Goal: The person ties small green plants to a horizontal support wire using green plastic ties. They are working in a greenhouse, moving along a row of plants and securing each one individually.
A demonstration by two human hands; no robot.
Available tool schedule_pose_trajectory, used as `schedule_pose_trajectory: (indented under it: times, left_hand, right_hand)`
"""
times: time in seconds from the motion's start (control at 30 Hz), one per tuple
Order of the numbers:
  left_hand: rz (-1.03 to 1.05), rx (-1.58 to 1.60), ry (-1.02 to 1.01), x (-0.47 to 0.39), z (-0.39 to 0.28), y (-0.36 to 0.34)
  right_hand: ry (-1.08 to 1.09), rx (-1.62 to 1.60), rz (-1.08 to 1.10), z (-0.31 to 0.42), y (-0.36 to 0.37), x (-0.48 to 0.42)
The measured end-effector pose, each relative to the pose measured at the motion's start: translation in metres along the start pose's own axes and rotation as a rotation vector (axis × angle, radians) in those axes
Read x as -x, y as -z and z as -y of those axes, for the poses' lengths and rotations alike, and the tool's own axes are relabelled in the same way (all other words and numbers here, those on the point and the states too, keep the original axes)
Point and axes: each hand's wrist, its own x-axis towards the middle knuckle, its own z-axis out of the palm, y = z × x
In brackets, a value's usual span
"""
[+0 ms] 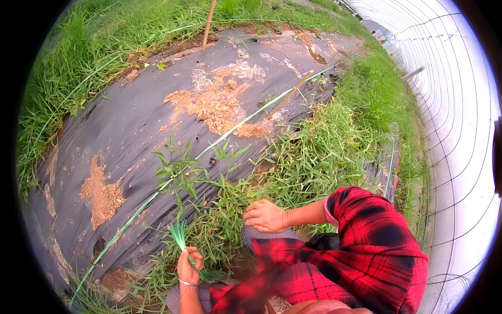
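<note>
My left hand (190,265), with a bangle at its wrist, is closed around a bundle of thin green strands (179,234), which fan out above the fist and hang down below it. My right hand (266,216) rests palm down on my knee (270,234), holding nothing that I can see. A leafy green plant (178,167) stands beyond my left hand at the edge of the black plastic mulch film (137,125). A green twine (225,136) runs past this plant and along the bed.
Clumps of loose soil (217,104) lie on the film. One wooden stake (290,95) leans by the twine; another wooden stake (209,25) stands at the far side. Dense grass (325,153) borders the bed. The white greenhouse wall (451,117) curves up at the right.
</note>
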Motion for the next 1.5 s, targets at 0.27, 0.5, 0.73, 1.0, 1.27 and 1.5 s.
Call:
schedule_pose_trajectory:
  times: [0.27,0.5,0.73,1.0,1.27,1.5]
  left_hand:
    - [-0.061,-0.155,0.202,0.031,0.041,-0.022]
    - [-0.059,-0.44,0.043,0.147,0.007,-0.096]
    - [0.089,-0.461,-0.061,0.257,-0.094,-0.202]
    - [0.128,-0.579,-0.306,0.343,-0.151,-0.253]
    - [0.029,-0.605,-0.485,0.429,-0.153,-0.27]
    - [-0.264,-0.433,-0.716,0.442,-0.115,-0.317]
  right_hand:
    - [-0.187,0.042,0.305,0.049,0.045,0.029]
    - [-0.188,0.222,0.598,0.144,0.101,0.037]
    - [-0.751,-1.089,0.554,0.213,0.184,-0.049]
    - [-0.638,-1.389,0.376,0.286,0.309,-0.14]
    - [-0.413,-1.386,0.476,0.337,0.355,-0.162]
    - [-0.23,-1.312,0.628,0.344,0.382,-0.148]
